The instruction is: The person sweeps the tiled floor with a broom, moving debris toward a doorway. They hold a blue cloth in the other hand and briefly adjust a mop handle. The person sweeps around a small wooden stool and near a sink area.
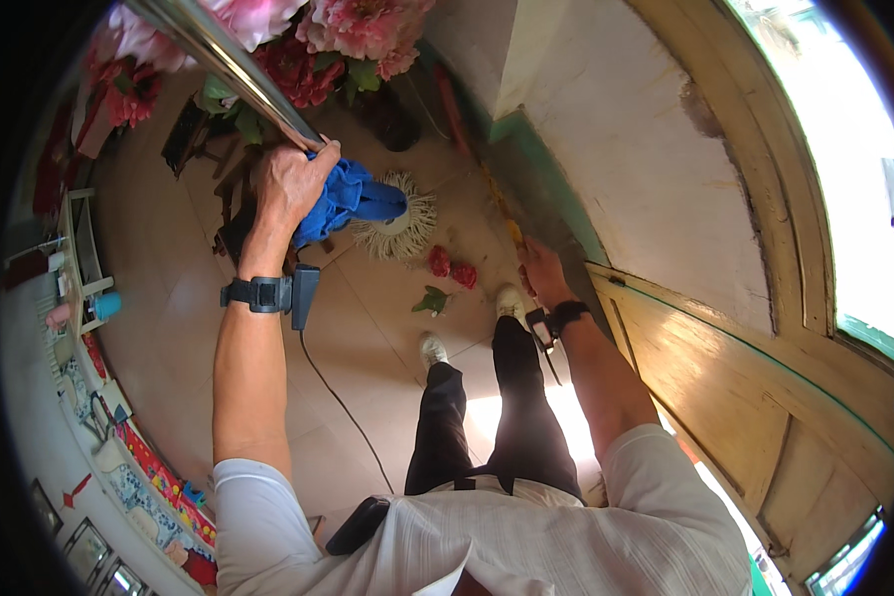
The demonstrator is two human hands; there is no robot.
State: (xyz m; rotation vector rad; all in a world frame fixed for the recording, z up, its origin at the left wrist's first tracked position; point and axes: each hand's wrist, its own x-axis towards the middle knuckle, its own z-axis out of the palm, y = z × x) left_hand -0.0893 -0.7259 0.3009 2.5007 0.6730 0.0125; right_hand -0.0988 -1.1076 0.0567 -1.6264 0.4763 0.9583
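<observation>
My left hand (294, 179) grips a shiny metal pole (246, 74) together with a bunched blue cloth (335, 197). Below the cloth, a blue mop joint (382, 202) sits over a round mop head (402, 235) with pale strands on the floor. My right hand (544, 272) is closed at the near end of a long yellow, stick-like object (514, 229) by the wall; its far end is unclear. Between the mop and my feet lie red artificial flower heads (451, 267) and a green leaf sprig (430, 300).
Pink and red artificial flowers (365, 30) crowd the top of the view. Dark wooden furniture (231, 186) stands behind my left hand. A wall (626, 134) and a wooden door panel (715, 387) run along the right. A shelf unit (86, 253) stands far left.
</observation>
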